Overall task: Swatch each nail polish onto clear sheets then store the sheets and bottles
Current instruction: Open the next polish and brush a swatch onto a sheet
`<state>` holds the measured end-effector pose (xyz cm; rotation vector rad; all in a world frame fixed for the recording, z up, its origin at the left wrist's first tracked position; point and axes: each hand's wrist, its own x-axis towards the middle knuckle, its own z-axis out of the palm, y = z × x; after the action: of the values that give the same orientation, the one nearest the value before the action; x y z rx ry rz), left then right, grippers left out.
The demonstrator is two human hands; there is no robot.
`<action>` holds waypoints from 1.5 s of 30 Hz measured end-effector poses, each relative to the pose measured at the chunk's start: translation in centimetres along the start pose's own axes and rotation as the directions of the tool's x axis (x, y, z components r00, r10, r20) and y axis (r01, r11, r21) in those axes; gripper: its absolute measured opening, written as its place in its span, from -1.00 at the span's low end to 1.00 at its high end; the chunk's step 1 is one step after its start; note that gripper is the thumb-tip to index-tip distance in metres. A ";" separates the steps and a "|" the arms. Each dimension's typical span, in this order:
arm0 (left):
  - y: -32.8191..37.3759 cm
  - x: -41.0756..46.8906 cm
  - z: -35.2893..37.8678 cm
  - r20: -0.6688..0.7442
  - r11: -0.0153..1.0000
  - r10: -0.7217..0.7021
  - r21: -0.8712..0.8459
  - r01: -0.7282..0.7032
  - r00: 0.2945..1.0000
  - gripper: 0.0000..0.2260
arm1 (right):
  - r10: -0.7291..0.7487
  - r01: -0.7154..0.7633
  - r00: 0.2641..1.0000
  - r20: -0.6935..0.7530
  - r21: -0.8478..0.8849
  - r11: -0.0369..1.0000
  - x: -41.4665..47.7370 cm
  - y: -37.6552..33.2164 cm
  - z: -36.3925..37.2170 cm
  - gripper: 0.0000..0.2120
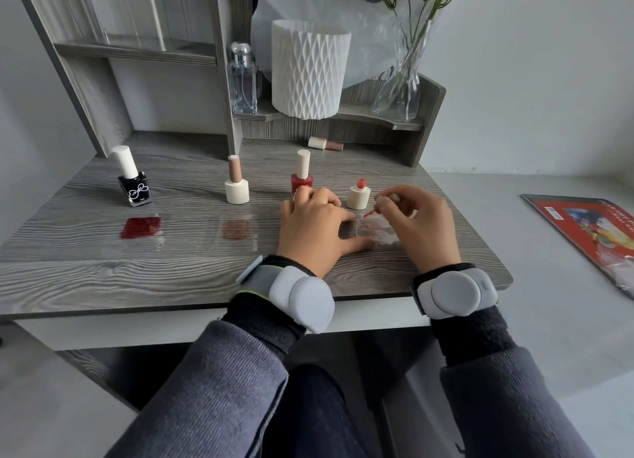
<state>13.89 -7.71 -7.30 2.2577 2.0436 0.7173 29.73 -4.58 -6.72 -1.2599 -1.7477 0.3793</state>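
— While pinning the clear sheet [377,234] flat to the desk [103,279], swatching a third colour?

— Looks so. Left hand [315,224] spread, thumb and forefinger straight, pressing the sheet's left edge, gripping nothing. Right hand [423,224] curled, pinching the brush [371,213], red tip just over the sheet.

— And the open bottle [358,197]?

— Upright just behind the sheet, uncapped.

— Finished so far?

— Dark red swatch [140,227] before the black bottle [134,186], brown swatch [236,229] before the tan-capped bottle [236,186]. Red bottle [302,180] capped, touching the left knuckles.

— Next?

— Probably lowering the tip, dragging an even stripe, keeping the sheet pinned, then recapping.
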 end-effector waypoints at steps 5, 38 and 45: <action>0.0 0.0 0.1 -0.009 1.000 0.005 -0.004 -0.005 1.000 -0.48 | 0.046 -0.052 0.997 -0.061 -0.101 0.994 0.1 0.6 0.2 -0.90; 2.0 4.7 0.6 -0.107 0.975 -0.129 -0.194 0.107 0.986 -0.79 | 0.072 -0.001 0.960 -0.269 0.255 0.967 2.5 0.1 0.2 -0.93; 1.9 4.6 0.9 -0.171 0.982 -0.094 -0.178 0.063 0.981 -0.83 | 0.019 0.034 0.977 -0.212 0.241 0.970 2.4 0.2 0.5 -0.94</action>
<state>16.21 -3.42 -6.02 2.0751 2.0388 1.0801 29.32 -2.30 -5.92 -1.0753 -1.4751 0.4239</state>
